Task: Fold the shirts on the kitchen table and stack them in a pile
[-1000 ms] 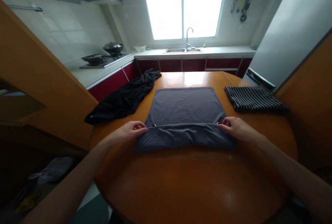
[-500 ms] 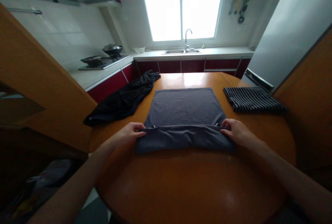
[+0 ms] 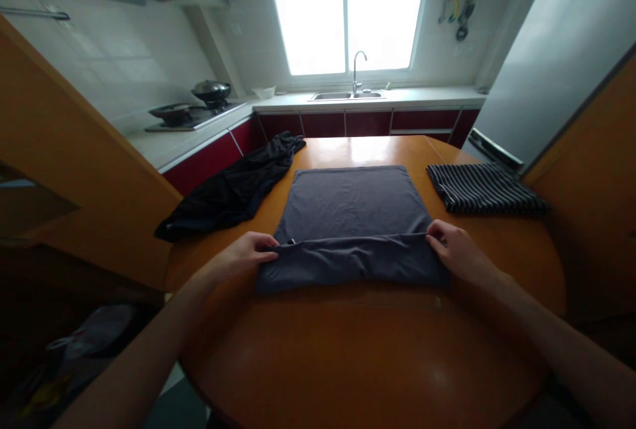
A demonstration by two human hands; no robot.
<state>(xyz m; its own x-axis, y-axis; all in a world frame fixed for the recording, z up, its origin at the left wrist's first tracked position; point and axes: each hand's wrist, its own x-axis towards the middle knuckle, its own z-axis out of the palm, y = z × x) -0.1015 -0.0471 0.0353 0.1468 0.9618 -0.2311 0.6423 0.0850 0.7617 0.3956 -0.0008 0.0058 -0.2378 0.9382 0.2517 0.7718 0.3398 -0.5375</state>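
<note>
A dark grey garment [image 3: 350, 207] lies flat in the middle of the round wooden table [image 3: 368, 349], its near edge folded over into a band. My left hand [image 3: 246, 253] pinches the left end of that folded band. My right hand [image 3: 454, 250] pinches the right end, fingers closed on the cloth. Both hands rest low on the table.
A crumpled black garment [image 3: 233, 190] hangs over the table's left edge. A folded striped cloth [image 3: 484, 187] lies at the right. Behind are a counter with a stove and pans [image 3: 191, 111], a sink [image 3: 345, 95] under a window, and a grey fridge [image 3: 551, 58].
Both hands have stayed at the ends of the fold; the right hand slid slightly along the band and the fold lies a little flatter.
</note>
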